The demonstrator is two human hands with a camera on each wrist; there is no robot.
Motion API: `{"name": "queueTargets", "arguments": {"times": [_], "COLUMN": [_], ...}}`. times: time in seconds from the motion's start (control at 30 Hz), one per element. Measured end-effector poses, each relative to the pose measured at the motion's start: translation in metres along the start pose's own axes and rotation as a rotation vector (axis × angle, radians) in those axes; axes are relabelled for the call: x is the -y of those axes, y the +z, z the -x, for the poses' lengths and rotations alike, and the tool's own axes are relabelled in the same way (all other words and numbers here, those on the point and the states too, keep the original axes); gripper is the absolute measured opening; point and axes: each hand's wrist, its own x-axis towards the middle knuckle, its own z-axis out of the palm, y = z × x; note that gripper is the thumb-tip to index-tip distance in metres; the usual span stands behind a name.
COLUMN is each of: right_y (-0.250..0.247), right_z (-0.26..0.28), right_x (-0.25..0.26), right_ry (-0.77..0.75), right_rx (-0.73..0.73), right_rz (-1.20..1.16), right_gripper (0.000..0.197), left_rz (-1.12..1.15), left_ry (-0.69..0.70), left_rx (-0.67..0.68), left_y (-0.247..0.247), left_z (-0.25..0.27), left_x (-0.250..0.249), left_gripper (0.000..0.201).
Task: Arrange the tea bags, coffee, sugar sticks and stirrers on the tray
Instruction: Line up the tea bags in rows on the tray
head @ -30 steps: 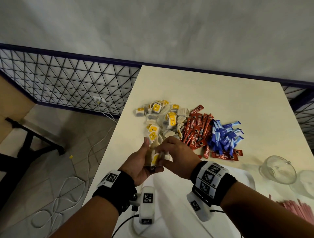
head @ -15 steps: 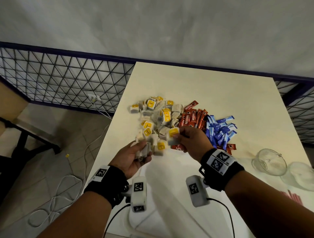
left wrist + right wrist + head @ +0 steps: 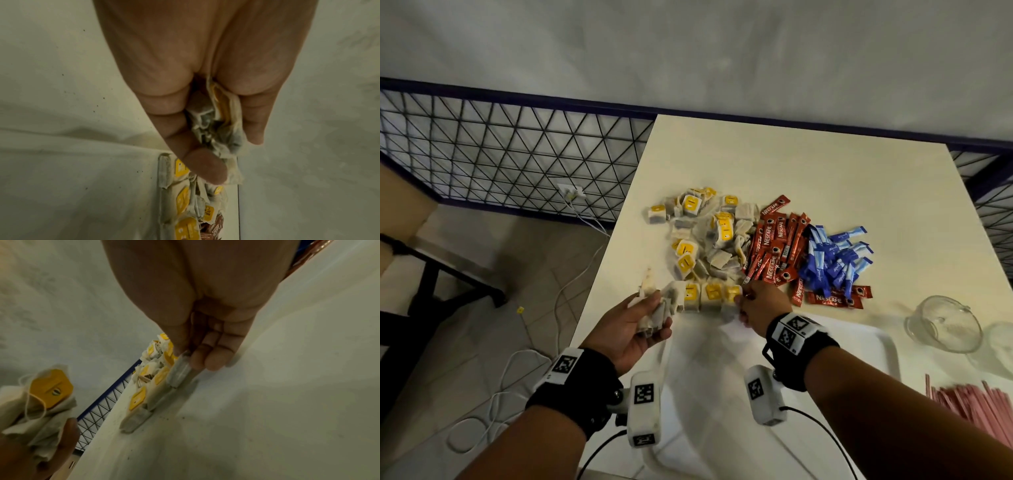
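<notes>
Head view: tea bags (image 3: 704, 297) rowed along tray (image 3: 883, 346) far rim.
Left hand (image 3: 635, 323): clutching spare bag bundle (image 3: 218, 123).
Right hand (image 3: 758, 303): pinching end bag (image 3: 180, 369).
Risk: strings snagging, toppling row.

We note soft, matt paper tea bags (image 3: 717, 253); beside them glossy foil coffee sticks (image 3: 774, 250); clear glass bowl (image 3: 943, 329); smooth matt table (image 3: 808, 171).

The red coffee sticks (image 3: 774, 246) read "NESCAFE".
</notes>
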Motion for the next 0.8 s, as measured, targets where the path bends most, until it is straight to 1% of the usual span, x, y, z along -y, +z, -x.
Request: {"name": "queueTargets", "arguments": {"times": [0.1,0.17,0.3,0.37,0.43,0.47,0.53,0.6,0.67,0.7,0.73,0.77,0.8], "right_y": [0.000,0.001,-0.002,-0.006,-0.010,-0.011,-0.011,-0.009,-0.010,-0.011,-0.012,-0.013,-0.014], "right_z": [0.003,0.004,0.010,0.014,0.018,0.019,0.017,0.015,0.018,0.021,0.023,0.027,0.031], "right_x": [0.003,0.004,0.007,0.007,0.009,0.009,0.008,0.006,0.009,0.014,0.018,0.027,0.035], "right_ry": [-0.008,-0.026,-0.007,-0.084,-0.254,-0.335,-0.391,-0.390,-0.389,-0.405,-0.452,-0.473,-0.484], "right_rx": [-0.063,-0.090,-0.137,-0.147,-0.115,-0.091,-0.026,0.016,-0.018,-0.054,-0.093,-0.089,-0.044], "right_rz": [0.015,0.079,0.094,0.237,0.354,0.399,0.487,0.570,0.510,0.449,0.378,0.304,0.230], "right_gripper": [0.002,0.006,0.014,0.014,0.012,0.016,0.023,0.026,0.024,0.023,0.023,0.025,0.027], "left_rz": [-0.004,-0.007,-0.015,-0.020,-0.018,-0.016,-0.012,-0.013,-0.021,-0.032,-0.049,-0.068,-0.090], "left_ry": [-0.002,-0.004,-0.003,-0.001,0.000,0.000,0.000,-0.001,0.002,0.007,0.012,0.018,0.024], "left_rx": [0.020,0.032,0.038,0.042,0.047,0.046,0.040,0.041,0.057,0.071,0.091,0.115,0.141], "left_y": [0.000,0.000,-0.001,-0.002,-0.003,-0.003,-0.003,-0.002,-0.001,0.000,0.001,0.002,0.004], "left_z": [0.001,0.001,0.000,0.000,0.001,0.001,0.002,0.002,0.004,0.005,0.006,0.007,0.009], "left_x": [-0.001,-0.001,0.000,0.000,0.000,0.000,0.000,0.001,0.001,0.001,0.001,0.001,0.001], "left_gripper": [0.019,0.022,0.025,0.026,0.025,0.024,0.023,0.023,0.023,0.024,0.025,0.025,0.026]}}
